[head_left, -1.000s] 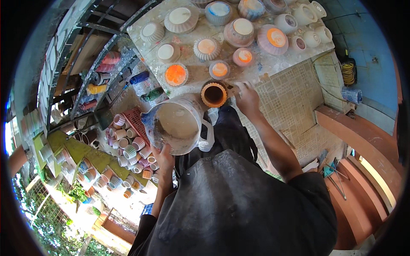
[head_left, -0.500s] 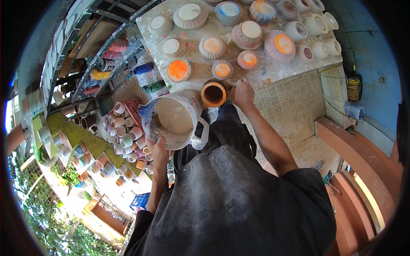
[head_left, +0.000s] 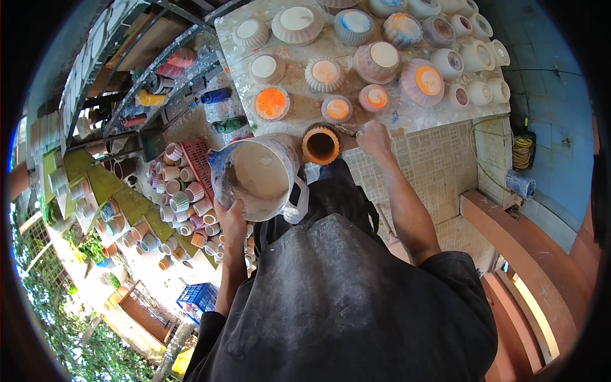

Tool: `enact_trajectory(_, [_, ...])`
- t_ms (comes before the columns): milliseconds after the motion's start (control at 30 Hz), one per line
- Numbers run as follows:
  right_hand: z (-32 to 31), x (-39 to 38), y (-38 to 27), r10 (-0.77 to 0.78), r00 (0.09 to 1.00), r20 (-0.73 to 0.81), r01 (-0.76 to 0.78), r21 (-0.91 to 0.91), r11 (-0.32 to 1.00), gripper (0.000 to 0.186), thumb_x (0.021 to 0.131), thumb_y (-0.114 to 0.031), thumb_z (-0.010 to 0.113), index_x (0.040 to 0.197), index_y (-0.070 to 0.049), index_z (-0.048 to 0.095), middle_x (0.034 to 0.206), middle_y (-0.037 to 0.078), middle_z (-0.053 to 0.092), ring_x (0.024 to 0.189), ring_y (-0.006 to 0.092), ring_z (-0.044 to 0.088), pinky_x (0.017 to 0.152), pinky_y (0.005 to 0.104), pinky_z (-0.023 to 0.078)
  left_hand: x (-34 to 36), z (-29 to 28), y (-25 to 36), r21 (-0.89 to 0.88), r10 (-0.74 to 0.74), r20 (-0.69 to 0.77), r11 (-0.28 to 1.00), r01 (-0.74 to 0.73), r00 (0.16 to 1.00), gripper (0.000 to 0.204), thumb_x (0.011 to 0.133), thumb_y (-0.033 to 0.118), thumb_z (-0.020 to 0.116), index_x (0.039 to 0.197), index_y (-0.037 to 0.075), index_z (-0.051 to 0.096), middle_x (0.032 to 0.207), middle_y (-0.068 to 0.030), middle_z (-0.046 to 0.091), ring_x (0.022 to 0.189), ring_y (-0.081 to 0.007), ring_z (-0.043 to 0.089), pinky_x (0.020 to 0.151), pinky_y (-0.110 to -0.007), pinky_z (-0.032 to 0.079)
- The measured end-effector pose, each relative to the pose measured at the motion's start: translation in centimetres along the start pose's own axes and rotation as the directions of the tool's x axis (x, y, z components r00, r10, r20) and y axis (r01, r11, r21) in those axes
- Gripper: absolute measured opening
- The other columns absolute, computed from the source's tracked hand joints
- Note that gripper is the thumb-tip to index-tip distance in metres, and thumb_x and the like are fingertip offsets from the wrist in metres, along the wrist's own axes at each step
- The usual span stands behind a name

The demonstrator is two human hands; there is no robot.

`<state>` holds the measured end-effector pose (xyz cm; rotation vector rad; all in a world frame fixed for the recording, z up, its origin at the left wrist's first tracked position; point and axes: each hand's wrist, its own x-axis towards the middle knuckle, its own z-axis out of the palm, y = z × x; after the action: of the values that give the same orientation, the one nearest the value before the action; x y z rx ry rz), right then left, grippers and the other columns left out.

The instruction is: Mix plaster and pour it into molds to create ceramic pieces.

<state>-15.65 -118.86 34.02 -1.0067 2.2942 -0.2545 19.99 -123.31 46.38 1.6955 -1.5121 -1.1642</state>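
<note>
Left hand [head_left: 230,218] clamps the pitcher [head_left: 223,168]; right hand [head_left: 374,138] curls at the table's [head_left: 436,113] near edge, hold unclear. Advised: pitcher level, clear of the orange-rimmed pot [head_left: 320,161].

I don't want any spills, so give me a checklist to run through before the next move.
1. Left hand on the side of the pitcher: ok.
2. Pale liquid within the pitcher's rim: ok.
3. A hand on the handle: not ok, none there.
4. Mouth of the orange-rimmed pot uncovered: ok.
5. Right hand gripping the pot: cannot tell, contact is unclear.
6. Gap between pitcher and pot: cannot tell from this angle.
</note>
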Motion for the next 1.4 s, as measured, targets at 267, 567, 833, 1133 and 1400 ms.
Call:
enact_trajectory(267, [-1.6, -0.9, 5.4, -0.198, 0.971, -0.136, 0.209, 0.074, 0.975, 0.009, 0.070, -0.005, 0.055, 0.076, -0.002, 0.060, 0.077, 0.020, 0.063, 0.074, 0.0367, 0.061, 0.064, 0.0436, 0.047, 0.2, -0.6, -0.9, -0.181, -0.156, 0.023, 0.971, 0.157, 0.988, 0.027, 0.072, 0.006, 0.062, 0.098, -0.002, 0.058, 0.112, -0.0156, 0.049, 0.105, -0.0288, 0.050, 0.088, -0.034, 0.042])
enact_trajectory(567, [-5.6, -0.3, 12.4, -0.037, 0.965, -0.259, 0.086, 0.179, 0.980, 0.011, 0.073, -0.007, 0.058, 0.082, -0.003, 0.062, 0.075, 0.019, 0.062, 0.072, 0.0334, 0.061, 0.064, 0.0407, 0.046, 0.3, -0.2, -1.1, -0.125, -0.095, 0.003, 0.988, 0.095, 0.995, 0.040, 0.074, 0.004, 0.054, 0.113, 0.000, 0.047, 0.103, -0.0074, 0.054, 0.092, -0.0195, 0.055, 0.077, -0.030, 0.046])
enact_trajectory(833, [-6.2, 1.7, 15.3, -0.016, 0.963, -0.269, 0.076, 0.216, 0.973, 0.014, 0.075, -0.011, 0.060, 0.085, -0.002, 0.062, 0.081, 0.019, 0.062, 0.077, 0.0349, 0.061, 0.069, 0.0403, 0.046, 0.2, 0.2, -0.2, -0.342, -0.259, -0.006, 0.908, 0.241, 0.966, 0.042, 0.073, 0.003, 0.055, 0.114, 0.001, 0.046, 0.105, -0.0088, 0.054, 0.093, -0.0211, 0.055, 0.077, -0.031, 0.047])
enact_trajectory(1133, [-0.4, -5.0, 4.4, -0.434, 0.869, -0.238, 0.495, 0.435, 0.752, 0.061, 0.071, -0.030, 0.071, 0.118, -0.001, 0.047, 0.110, 0.019, 0.050, 0.102, 0.0354, 0.050, 0.086, 0.0429, 0.041, 0.2, 0.2, -1.7, -0.435, -0.250, 0.005, 0.871, 0.227, 0.968, 0.043, 0.073, 0.000, 0.053, 0.115, 0.001, 0.049, 0.106, -0.0098, 0.056, 0.092, -0.0211, 0.057, 0.076, -0.032, 0.048])
enact_trajectory(1400, [4.1, -5.1, -2.4, -0.439, 0.879, -0.188, 0.441, -0.031, 0.897, 0.085, 0.059, -0.029, 0.077, 0.129, -0.006, 0.036, 0.120, 0.017, 0.042, 0.115, 0.0356, 0.038, 0.094, 0.0488, 0.031, 0.3, 0.3, -1.0, -0.320, -0.276, -0.039, 0.914, 0.250, 0.960, 0.047, 0.071, 0.006, 0.052, 0.117, -0.003, 0.047, 0.101, -0.0065, 0.056, 0.089, -0.0157, 0.053, 0.079, -0.026, 0.041])
